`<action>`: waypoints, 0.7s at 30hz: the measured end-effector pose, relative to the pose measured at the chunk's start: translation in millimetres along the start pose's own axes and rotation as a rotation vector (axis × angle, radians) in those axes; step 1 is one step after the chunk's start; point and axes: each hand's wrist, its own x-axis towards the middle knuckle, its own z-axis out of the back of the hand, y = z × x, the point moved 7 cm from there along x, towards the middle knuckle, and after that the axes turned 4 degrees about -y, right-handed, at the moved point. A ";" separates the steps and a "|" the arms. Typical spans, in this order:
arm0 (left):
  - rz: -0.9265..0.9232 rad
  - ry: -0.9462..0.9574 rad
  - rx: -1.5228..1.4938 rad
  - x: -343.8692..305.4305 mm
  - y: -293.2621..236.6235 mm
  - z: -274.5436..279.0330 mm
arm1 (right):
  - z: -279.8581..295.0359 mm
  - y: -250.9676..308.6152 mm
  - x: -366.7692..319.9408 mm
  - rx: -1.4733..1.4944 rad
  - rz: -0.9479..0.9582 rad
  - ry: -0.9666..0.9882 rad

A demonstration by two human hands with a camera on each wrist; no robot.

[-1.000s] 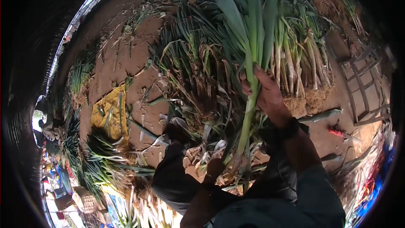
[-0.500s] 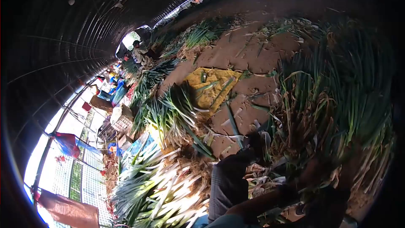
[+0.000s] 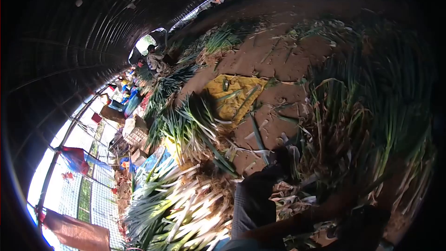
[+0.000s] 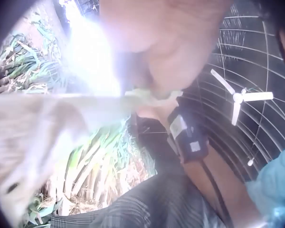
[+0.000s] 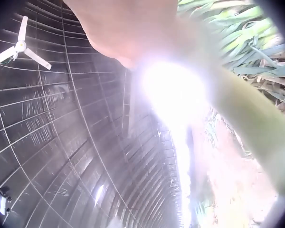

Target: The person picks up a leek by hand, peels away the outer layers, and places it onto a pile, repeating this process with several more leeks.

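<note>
In the left wrist view my left hand (image 4: pixel 166 38) curls its fingers at the end of a blurred pale leek (image 4: pixel 57 114) that stretches to the left edge. Just below it shows part of my right hand (image 4: pixel 154 113), close to the leek, with a dark device on its wrist. The right wrist view has my right hand (image 5: pixel 128 28) at the top, gripping a thick green leek stalk (image 5: pixel 256 114) slanting down to the right; glare hides the fingertips. At the lower right of the head view, shadow hides both hands.
Leeks with white stems (image 3: pixel 186 204) lie at the lower left, beside a smaller pile (image 3: pixel 195 125). A yellow sheet (image 3: pixel 237 94) is on the soil. Upright leeks (image 3: pixel 344 125) stand at the right. A person (image 3: pixel 155 60) sits far back near crates (image 3: pixel 134 135).
The head view has swung left since a second ago, bringing the mesh wall and white-stemmed pile into sight. The hands and the leek have shifted to its dark lower right.
</note>
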 end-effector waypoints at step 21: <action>0.331 -0.053 0.377 -25.0 91.4 183.4 | -13.2 84.6 -7.8 0.420 0.106 -0.006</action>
